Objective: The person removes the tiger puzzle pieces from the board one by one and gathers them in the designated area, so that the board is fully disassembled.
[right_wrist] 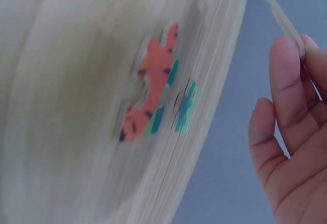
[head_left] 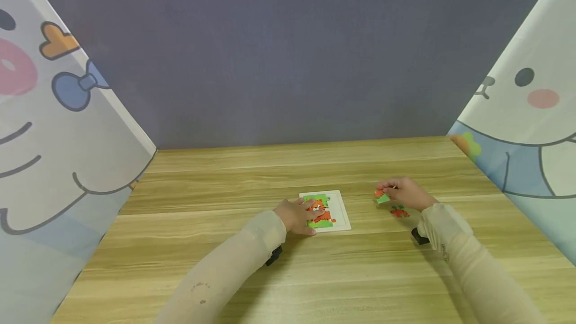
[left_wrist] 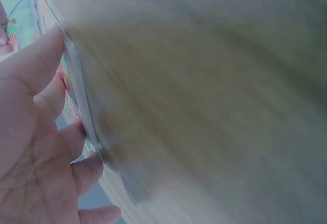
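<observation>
A square jigsaw puzzle board (head_left: 344,214) with a white border lies on the table, partly filled with an orange tiger on green. Across its left side rests my left hand (head_left: 297,216), fingers spread over the picture and border; the left wrist view shows this hand (left_wrist: 36,142) along the board's edge. My right hand (head_left: 407,194) pinches an orange-and-green puzzle piece (head_left: 382,198) between thumb and fingers, above the table right of the board. Edge-on, that puzzle piece (right_wrist: 283,20) looks thin. Below the right hand lies an orange striped puzzle piece (head_left: 399,212), with a green piece (right_wrist: 188,106) beyond it.
The wood-grain table (head_left: 216,174) meets a grey-blue panel (head_left: 288,54) at its back. Cartoon-printed panels (head_left: 67,139) flank the table on both sides. A black device (head_left: 420,236) sits at the right wrist, another (head_left: 274,255) at the left.
</observation>
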`<state>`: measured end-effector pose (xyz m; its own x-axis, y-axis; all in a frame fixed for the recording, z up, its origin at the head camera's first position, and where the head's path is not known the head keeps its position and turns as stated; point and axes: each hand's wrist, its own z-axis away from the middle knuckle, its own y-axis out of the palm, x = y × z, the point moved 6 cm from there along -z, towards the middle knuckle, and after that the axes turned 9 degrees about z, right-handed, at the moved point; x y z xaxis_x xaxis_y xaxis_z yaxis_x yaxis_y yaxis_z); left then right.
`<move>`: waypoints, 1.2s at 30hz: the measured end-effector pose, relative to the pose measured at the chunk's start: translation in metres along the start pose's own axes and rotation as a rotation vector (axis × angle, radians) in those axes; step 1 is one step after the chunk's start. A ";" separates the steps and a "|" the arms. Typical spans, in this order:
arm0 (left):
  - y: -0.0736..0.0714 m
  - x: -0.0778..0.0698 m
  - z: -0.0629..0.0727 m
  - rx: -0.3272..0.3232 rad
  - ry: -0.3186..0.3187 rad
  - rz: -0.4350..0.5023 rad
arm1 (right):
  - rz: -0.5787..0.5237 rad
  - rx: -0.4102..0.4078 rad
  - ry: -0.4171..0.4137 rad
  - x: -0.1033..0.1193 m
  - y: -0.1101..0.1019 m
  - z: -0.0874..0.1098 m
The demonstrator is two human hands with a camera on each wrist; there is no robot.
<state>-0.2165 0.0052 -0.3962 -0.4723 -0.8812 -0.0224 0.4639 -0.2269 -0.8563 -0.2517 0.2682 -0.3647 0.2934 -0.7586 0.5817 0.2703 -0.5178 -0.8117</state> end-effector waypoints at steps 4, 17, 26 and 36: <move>0.000 0.000 0.000 0.004 -0.012 0.015 | -0.012 0.017 0.025 -0.006 -0.001 0.004; -0.001 0.001 0.001 0.020 -0.014 0.010 | 0.016 -0.061 0.056 -0.019 -0.015 0.008; -0.001 -0.001 0.001 0.018 -0.019 0.020 | 0.068 -0.086 0.059 -0.032 -0.017 0.005; -0.001 -0.001 0.000 0.025 -0.033 0.007 | 0.092 -0.081 0.084 -0.048 -0.024 0.003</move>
<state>-0.2166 0.0059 -0.3952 -0.4440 -0.8960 -0.0108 0.4861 -0.2307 -0.8429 -0.2694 0.3180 -0.3729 0.2354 -0.8331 0.5005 0.1698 -0.4718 -0.8652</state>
